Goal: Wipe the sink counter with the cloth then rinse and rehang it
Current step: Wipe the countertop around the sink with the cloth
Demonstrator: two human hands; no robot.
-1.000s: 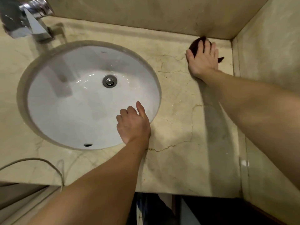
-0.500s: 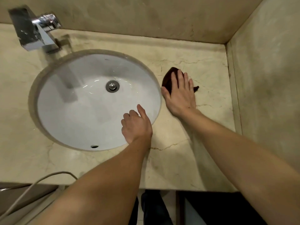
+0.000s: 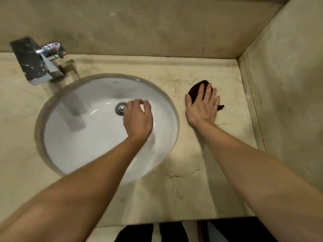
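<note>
Dark brown cloth (image 3: 195,92) is lying on the beige marble counter (image 3: 192,198), to the right of the centre of the frame, between the sink (image 3: 78,145) and the side wall (image 3: 288,84). The right hand (image 3: 202,109) is lying flat on top of it. Its fingers are straight and spread and are pressing the cloth down on the stone, not closing around it. Most of the cloth is hiding under the palm. A rounded part is showing above the fingertips and a small corner is sticking out on the right side of the hand.

The left hand (image 3: 138,117) is hanging over the white sink near the middle of the frame, just right of the metal drain (image 3: 120,109). Its fingers are loosely curled and are holding nothing. It is slightly blurred, and I cannot tell if it is touching the sink.

A chrome faucet (image 3: 35,63) is standing at the upper left, behind the sink rim, and is throwing a grey shadow into the sink. Thin brown cracks are running through the counter in front of the right hand and near the lower centre. The back wall (image 3: 157,23) is filling the top of the frame. Both forearms are bare and are coming in from the lower corners.
</note>
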